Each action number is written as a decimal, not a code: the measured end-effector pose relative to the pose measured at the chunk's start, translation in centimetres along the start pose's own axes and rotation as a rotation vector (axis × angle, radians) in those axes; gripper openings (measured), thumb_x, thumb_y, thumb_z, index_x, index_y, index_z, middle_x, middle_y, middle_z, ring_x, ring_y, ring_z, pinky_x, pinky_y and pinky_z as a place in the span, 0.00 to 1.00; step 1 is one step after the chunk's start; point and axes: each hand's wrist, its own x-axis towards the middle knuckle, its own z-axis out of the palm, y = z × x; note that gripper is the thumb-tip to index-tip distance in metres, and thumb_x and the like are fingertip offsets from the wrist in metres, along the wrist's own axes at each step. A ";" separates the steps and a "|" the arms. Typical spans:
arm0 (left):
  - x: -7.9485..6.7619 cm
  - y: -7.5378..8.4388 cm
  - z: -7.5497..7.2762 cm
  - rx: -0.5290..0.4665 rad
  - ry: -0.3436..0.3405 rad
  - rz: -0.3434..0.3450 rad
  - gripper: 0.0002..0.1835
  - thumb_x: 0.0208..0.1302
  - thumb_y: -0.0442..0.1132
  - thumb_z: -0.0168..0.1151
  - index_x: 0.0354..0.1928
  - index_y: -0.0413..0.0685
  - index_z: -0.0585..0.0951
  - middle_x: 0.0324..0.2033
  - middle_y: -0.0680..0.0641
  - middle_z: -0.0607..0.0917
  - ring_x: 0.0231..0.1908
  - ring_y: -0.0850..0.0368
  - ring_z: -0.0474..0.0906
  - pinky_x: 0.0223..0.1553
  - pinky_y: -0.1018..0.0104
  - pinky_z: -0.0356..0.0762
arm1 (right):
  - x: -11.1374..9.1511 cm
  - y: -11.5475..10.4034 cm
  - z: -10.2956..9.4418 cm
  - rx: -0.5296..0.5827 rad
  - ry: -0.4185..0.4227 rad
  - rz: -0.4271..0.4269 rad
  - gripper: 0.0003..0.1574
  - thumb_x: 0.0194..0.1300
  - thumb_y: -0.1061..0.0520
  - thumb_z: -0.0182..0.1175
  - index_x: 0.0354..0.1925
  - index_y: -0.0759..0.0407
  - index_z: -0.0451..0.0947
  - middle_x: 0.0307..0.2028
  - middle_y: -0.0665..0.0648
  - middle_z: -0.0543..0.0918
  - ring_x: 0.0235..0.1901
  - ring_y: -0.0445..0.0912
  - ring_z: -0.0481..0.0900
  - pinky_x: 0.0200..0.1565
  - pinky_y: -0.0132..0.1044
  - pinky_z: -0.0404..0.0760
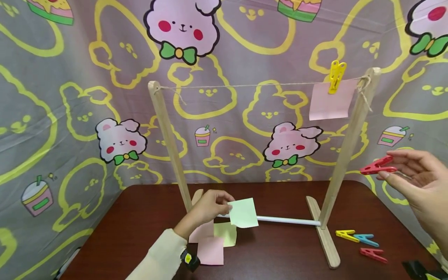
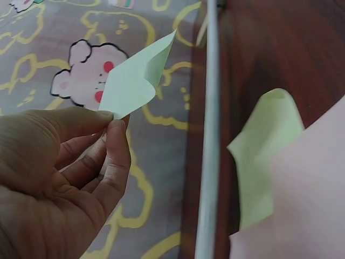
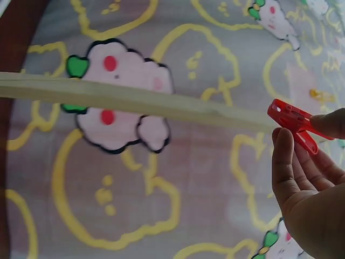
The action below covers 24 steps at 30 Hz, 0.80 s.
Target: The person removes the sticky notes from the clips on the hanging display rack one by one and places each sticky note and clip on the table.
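Note:
Between thumb and fingertips, my left hand pinches a pale green paper sheet by one edge, above the table near the rack's white bar. The sheet is bent in the left wrist view. Over the table's right side, my right hand holds a red clothespin by its handles. A pink paper sheet hangs from the string at its right end, under a yellow clothespin. Below my left hand lie a yellow-green sheet and pink sheets, partly overlapping.
The string runs between two wooden posts, joined low down by a white bar. By the right foot lie a yellow clothespin, a blue clothespin and another red clothespin. A patterned curtain stands behind the table.

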 end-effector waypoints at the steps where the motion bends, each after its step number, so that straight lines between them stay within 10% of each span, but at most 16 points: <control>1: 0.0 -0.2 0.2 0.001 -0.008 0.002 0.08 0.65 0.30 0.67 0.46 0.41 0.87 0.26 0.51 0.86 0.30 0.60 0.85 0.36 0.63 0.85 | -0.4 0.2 -0.2 -0.015 -0.008 0.013 0.33 0.62 0.89 0.50 0.60 0.69 0.77 0.47 0.53 0.89 0.42 0.38 0.90 0.43 0.20 0.84; 24: 0.4 -2.2 3.9 -0.059 -0.012 -0.040 0.07 0.63 0.25 0.67 0.42 0.37 0.87 0.24 0.49 0.85 0.27 0.62 0.81 0.33 0.69 0.84 | -7.0 5.3 -5.4 -0.529 -0.140 0.327 0.31 0.66 0.80 0.59 0.53 0.47 0.75 0.44 0.31 0.84 0.42 0.24 0.82 0.42 0.14 0.77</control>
